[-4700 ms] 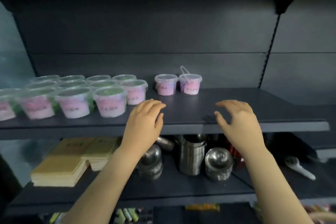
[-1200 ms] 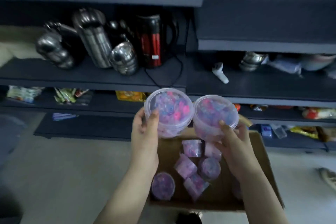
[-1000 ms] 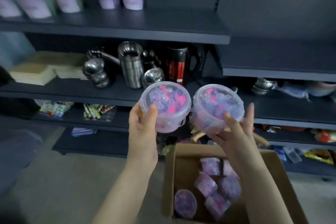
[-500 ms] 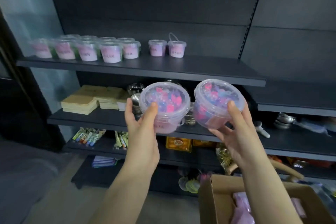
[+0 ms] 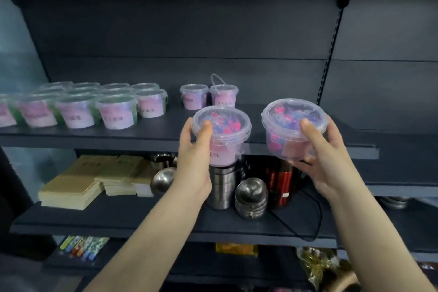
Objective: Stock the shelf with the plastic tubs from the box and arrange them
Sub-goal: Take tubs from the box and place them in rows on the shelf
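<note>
Left hand (image 5: pixel 193 149) is gripping one clear tub (image 5: pixel 221 134), thumb pressing on the lid, fingers wrapping the side. Right hand (image 5: pixel 324 161) is clamping a second tub (image 5: pixel 294 129), thumb on the lid, fingers cupping underneath. Hands are apart, each carrying its own tub, both held in the air in front of the top shelf (image 5: pixel 308 147), around its front edge, not yet resting on it. Both tubs are tilting toward the camera, coloured pieces showing through the lids.

Step in hand, as I judge it: bringing two tubs up for placing. On the shelf, two small tubs (image 5: pixel 208 97) are sitting at the back, just behind the left-hand tub; a block of stocked tubs (image 5: pixel 90 106) is filling the left part. Shelf is looking bare to the right. Box is not in view.

Next move is probably calling for levelling both tubs, pushing them forward over the edge and setting them down next to the back pair, labels facing out. Below, steel cups (image 5: pixel 222 185) and bowls (image 5: pixel 251 194) are sitting clear of the path.
</note>
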